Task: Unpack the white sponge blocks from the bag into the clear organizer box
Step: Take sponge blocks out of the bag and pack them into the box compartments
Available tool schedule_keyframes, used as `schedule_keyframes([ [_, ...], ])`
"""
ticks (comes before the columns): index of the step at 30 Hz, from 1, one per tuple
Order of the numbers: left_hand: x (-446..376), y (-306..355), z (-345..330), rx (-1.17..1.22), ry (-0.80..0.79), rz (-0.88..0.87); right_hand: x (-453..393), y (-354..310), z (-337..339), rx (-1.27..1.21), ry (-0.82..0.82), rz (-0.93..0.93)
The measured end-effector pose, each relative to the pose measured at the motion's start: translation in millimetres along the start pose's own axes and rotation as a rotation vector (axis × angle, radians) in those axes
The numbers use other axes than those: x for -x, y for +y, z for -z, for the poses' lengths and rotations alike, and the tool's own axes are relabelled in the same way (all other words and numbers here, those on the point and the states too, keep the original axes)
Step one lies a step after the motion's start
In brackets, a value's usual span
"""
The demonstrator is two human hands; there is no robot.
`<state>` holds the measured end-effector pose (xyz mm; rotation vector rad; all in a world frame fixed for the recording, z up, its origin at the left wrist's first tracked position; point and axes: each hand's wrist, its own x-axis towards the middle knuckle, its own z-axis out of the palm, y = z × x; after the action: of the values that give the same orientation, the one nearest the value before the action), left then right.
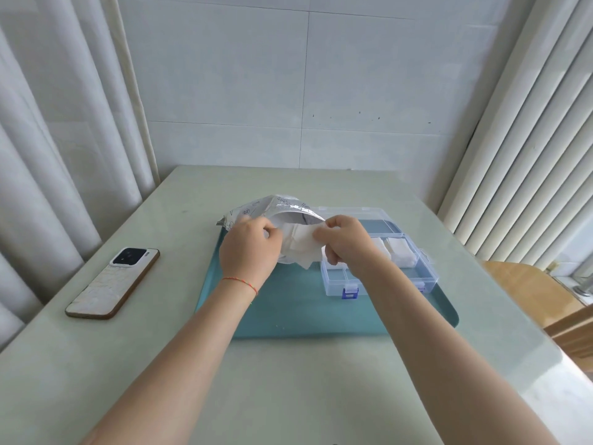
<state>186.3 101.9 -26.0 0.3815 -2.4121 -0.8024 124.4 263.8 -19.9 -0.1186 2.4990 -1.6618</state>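
Note:
A crinkled silver and white bag (282,208) lies on the teal tray (288,309) with its mouth turned toward me. My left hand (248,248) grips the bag's near edge. My right hand (345,240) pinches a white sponge block (301,244) that sticks out of the bag's mouth. The clear organizer box (398,277) stands open on the tray just right of the bag, with blue latches in front. White sponge blocks (399,250) lie in its rear compartments, partly hidden by my right wrist.
A phone (114,282) in a white case lies face down on the pale green table (179,380) at the left. Curtains hang on both sides. A wooden chair (539,293) stands past the table's right edge.

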Motion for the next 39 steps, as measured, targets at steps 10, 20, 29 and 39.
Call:
schedule_keyframes([
  [10,6,-16,-10,-0.067,-0.091,-0.232,-11,-9,-50,-0.067,0.092,0.032],
  [20,8,-10,-19,-0.359,-0.261,-0.245,-14,-12,-50,0.736,0.245,0.240],
  [29,-2,-7,-31,-0.391,-0.482,-0.168,-15,-7,-37,0.620,0.148,0.139],
  [39,-6,-5,-26,-0.384,-0.525,-0.131,-6,-5,-4,0.309,0.044,0.080],
])
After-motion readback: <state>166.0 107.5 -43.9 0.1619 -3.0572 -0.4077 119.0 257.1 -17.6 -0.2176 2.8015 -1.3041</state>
